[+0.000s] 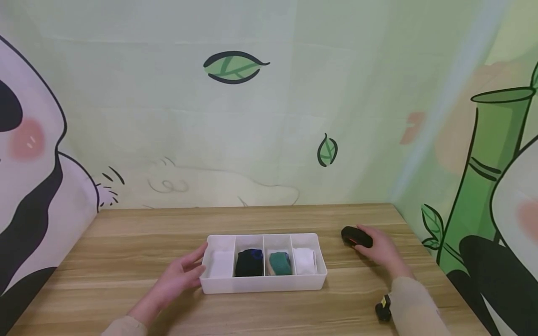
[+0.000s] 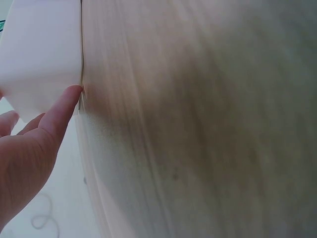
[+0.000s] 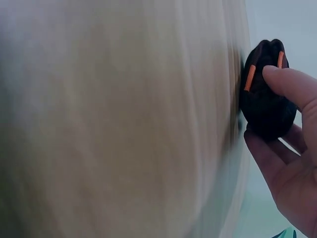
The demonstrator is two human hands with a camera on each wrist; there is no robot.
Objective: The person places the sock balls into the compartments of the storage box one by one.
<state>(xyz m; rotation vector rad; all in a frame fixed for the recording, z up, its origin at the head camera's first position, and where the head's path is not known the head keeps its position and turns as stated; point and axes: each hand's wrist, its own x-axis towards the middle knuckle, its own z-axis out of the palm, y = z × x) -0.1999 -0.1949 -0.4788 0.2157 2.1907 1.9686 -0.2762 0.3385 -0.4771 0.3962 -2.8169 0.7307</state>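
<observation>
On the wooden tabletop (image 1: 126, 242) the left hand (image 1: 178, 277) rests with straight fingers, its grip wide, touching the left end of the white divided tray (image 1: 262, 283); the tray holds a white sock (image 1: 221, 264), a black sock (image 1: 249, 262), a green sock (image 1: 279, 262) and another white sock (image 1: 304, 260); to the right, well apart from the tray, the right hand (image 1: 380, 249) holds a black rolled sock with orange stripes (image 1: 356, 236) on the tabletop, fingers curled round it.

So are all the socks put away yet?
Nearly. Four rolled socks already sit in the white tray, one per slot. The right hand is gripping a black sock with orange stripes on the table; the left hand touches the tray's end. That sock is left.
</observation>
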